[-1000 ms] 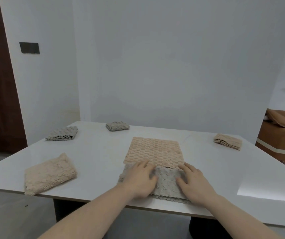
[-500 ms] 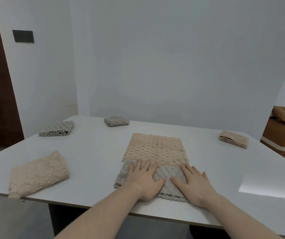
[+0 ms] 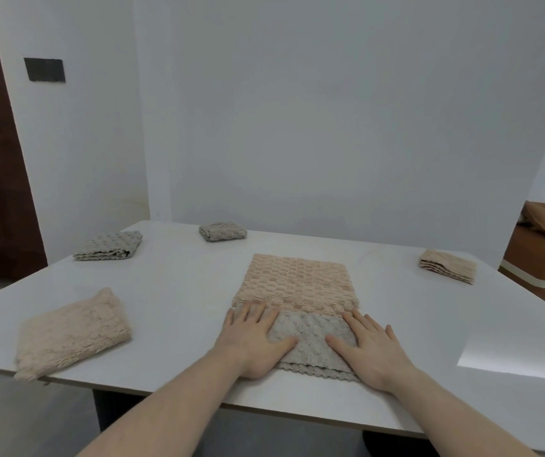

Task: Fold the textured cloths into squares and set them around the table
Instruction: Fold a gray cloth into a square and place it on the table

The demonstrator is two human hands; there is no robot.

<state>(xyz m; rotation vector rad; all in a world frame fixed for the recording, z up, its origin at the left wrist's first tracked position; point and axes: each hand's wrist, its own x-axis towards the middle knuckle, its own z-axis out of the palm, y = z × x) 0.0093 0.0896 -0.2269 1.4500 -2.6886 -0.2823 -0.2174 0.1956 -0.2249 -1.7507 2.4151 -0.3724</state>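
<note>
A grey cloth is being pressed flat at the near edge of the table, at about six o'clock, where it overlaps the near end of a peach cloth spread toward the centre. The left hand is laid palm down on the grey cloth's left side and the right hand on its right side; on both, the fingers are extended and slightly spread, and nothing is gripped. The step in hand is judged to be the flattening of a fold, since doubled scalloped edges are seen along the cloth's near side. For the next move, an edge would probably have to be pinched and carried across so that a square is formed, with the peach cloth beneath left undisturbed. Four folded cloths are already set around the table: a peach one at eight o'clock, a grey one at ten o'clock, a small grey one at eleven o'clock and a peach one at two o'clock. All lie well apart from the hands, so nothing is seen to stand in the way. A brown sofa is partly visible beyond the table at three o'clock.
</note>
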